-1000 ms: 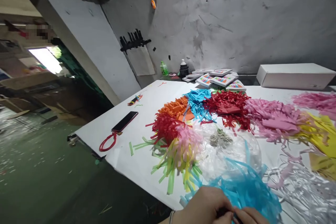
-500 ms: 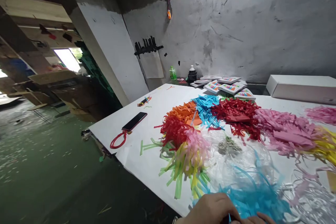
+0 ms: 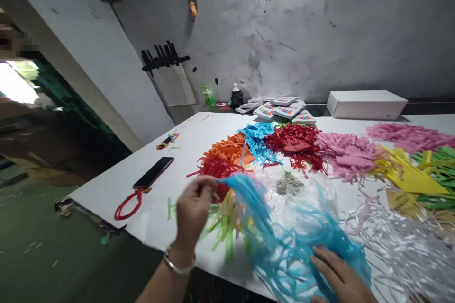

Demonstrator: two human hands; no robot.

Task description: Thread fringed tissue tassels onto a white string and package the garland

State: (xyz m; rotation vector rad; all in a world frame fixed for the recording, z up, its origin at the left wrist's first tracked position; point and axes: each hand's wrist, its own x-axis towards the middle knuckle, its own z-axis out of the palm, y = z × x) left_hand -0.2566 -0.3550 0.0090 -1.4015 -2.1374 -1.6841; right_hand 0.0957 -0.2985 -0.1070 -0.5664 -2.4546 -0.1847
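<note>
My left hand (image 3: 195, 206) is raised over the left part of the table, its fingers closed on the gathered end of a blue tissue paper tassel (image 3: 254, 199). The tassel's strips hang down to the right toward a heap of blue tissue strips (image 3: 309, 236). On that heap rests my right hand (image 3: 339, 274), fingers stretched out. Below and behind the tassel are yellow and green tassels (image 3: 227, 227) and a red tassel (image 3: 216, 166), partly covered. A clear plastic bag (image 3: 316, 189) lies just beyond the blue heap, with small greenish pieces (image 3: 289, 183) on or in it.
Orange (image 3: 225, 149), dark red (image 3: 295, 144) and pink fringe (image 3: 344, 151) form an arc behind. Silver strips (image 3: 401, 241) lie at right. A phone (image 3: 154, 173) with a red cord is near the left edge. Printed packs (image 3: 287, 110) and a white box (image 3: 366, 104) line the wall.
My left hand has risen from beside my right hand and moved left, drawing the blue tassel out of the heap. The right hand's fingers are now spread on the heap. The view has turned right.
</note>
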